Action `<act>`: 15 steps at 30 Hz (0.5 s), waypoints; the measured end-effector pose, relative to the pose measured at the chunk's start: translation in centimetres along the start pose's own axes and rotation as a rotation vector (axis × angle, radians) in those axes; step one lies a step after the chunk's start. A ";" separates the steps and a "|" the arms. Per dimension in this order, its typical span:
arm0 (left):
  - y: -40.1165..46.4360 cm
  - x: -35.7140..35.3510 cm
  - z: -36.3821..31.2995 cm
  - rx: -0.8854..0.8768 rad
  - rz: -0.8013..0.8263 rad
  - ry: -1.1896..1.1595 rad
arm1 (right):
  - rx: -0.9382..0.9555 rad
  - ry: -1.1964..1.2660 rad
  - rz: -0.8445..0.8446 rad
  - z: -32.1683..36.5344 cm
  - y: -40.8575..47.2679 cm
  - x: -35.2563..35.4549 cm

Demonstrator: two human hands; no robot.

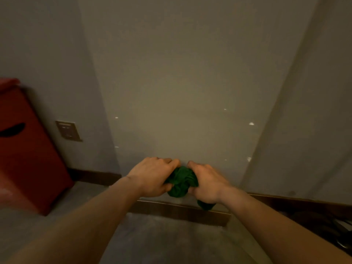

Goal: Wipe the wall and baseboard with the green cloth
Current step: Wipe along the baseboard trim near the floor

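Indoor room corner, wall socket (68,130), wooden baseboard (179,212)

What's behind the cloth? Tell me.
The wall and, lower down, the baseboard. Both hands, left and right, grip the cloth, which hides the wall patch behind it.

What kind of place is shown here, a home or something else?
Probably an indoor room or hallway, though home or office is unclear: a plain painted wall with a dark baseboard, a wall socket plate, and a red bin on the floor.
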State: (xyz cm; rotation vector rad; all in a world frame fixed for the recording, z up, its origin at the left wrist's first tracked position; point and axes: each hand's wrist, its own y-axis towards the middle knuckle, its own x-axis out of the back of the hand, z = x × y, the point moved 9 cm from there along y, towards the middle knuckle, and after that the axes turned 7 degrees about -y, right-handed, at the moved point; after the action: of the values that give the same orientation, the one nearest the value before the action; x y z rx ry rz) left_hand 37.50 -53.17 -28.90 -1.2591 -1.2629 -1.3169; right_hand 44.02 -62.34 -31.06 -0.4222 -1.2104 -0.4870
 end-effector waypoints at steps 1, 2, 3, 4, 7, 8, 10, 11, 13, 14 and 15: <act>-1.1 0.0 1.3 0.011 -0.002 -0.009 | 0.011 -0.007 0.006 1.4 0.7 -0.4; -2.3 0.0 2.8 0.026 -0.004 -0.019 | 0.024 -0.015 0.011 3.0 1.6 -0.9; -3.7 0.0 4.4 0.042 -0.009 -0.027 | 0.037 -0.022 0.015 4.7 2.4 -1.6; -5.0 -0.1 6.0 0.058 -0.017 -0.031 | 0.048 -0.025 0.017 6.3 3.3 -2.2; -8.9 -0.5 10.7 0.116 -0.064 -0.061 | 0.085 -0.020 0.018 10.9 5.8 -4.5; -10.1 -0.8 12.1 0.134 -0.078 -0.075 | 0.095 -0.024 0.020 12.3 6.6 -5.3; -12.5 -1.7 14.8 0.170 -0.096 -0.087 | 0.118 -0.042 0.024 14.9 8.2 -7.1; -13.6 -2.2 16.1 0.191 -0.103 -0.093 | 0.129 -0.052 0.022 16.1 8.9 -7.9; -15.6 -3.2 18.6 0.237 -0.115 -0.120 | 0.146 -0.071 0.018 18.4 10.4 -9.5; -16.4 -3.8 19.9 0.257 -0.118 -0.132 | 0.151 -0.075 0.016 19.4 11.2 -10.4; -17.2 -4.4 21.1 0.275 -0.121 -0.142 | 0.156 -0.079 0.013 20.4 11.9 -11.3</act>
State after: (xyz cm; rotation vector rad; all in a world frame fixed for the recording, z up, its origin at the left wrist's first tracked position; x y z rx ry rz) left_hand 22.59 -30.95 -35.53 -1.1094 -1.5831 -1.1063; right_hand 31.82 -39.84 -36.32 -0.3184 -1.3115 -0.3642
